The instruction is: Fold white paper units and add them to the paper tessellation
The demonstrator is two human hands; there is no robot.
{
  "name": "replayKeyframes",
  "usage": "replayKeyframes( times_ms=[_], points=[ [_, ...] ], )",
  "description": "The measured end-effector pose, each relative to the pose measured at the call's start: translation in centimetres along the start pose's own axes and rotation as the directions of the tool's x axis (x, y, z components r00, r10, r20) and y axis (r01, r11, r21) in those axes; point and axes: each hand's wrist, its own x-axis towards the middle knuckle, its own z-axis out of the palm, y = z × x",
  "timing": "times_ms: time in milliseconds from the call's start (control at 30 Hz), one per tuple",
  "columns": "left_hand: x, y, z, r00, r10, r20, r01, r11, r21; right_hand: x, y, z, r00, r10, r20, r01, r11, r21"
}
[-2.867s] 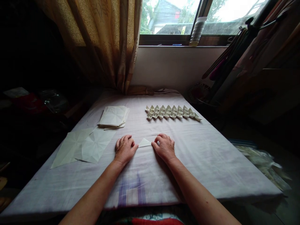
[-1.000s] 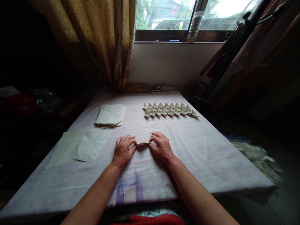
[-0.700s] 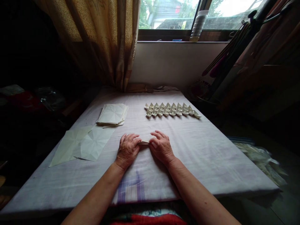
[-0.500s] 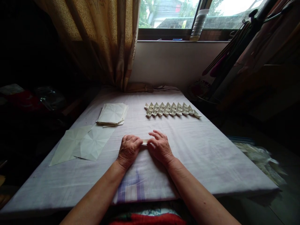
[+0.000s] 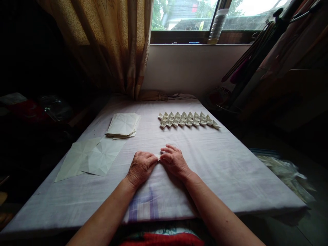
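Note:
Over the middle of the table, my left hand (image 5: 143,166) and my right hand (image 5: 174,160) meet fingertip to fingertip. Both pinch a small piece of folded paper (image 5: 158,157); only a pale sliver of it shows between the thumbs, and the rest is covered by my fingers. The upper fingers of my right hand are loosely raised. Beyond my right hand, small folded paper boats (image 5: 189,120) stand in close rows. Left of my left hand lie two creased paper sheets (image 5: 104,157), overlapping. Behind those sits a stack of creased square papers (image 5: 123,123).
A pale cloth covers the table (image 5: 217,181). At the back hangs a gold curtain (image 5: 102,41) beside a window, with a plastic bottle (image 5: 217,26) on the sill. Plastic bags (image 5: 284,171) lie low beyond the right edge. Dark clutter stands at left.
My hands have drawn slightly closer together, and less of the folded paper shows between them. The right hand's raised fingers have lowered a little. The boats, sheets and stack stay put.

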Motion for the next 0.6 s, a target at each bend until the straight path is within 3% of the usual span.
replayKeyframes(
  times_ms=[200, 600],
  points=[
    [-0.55, 0.32, -0.54, 0.999, 0.018, 0.032, -0.017, 0.999, -0.029, 0.07, 0.36, -0.18, 0.999, 0.035, 0.033, -0.038, 0.995, 0.095],
    [-0.96, 0.35, -0.56, 0.992, 0.109, 0.064, -0.113, 0.991, 0.066, 0.74, -0.36, -0.61, 0.989, 0.142, 0.045, -0.147, 0.977, 0.154]
  ],
)
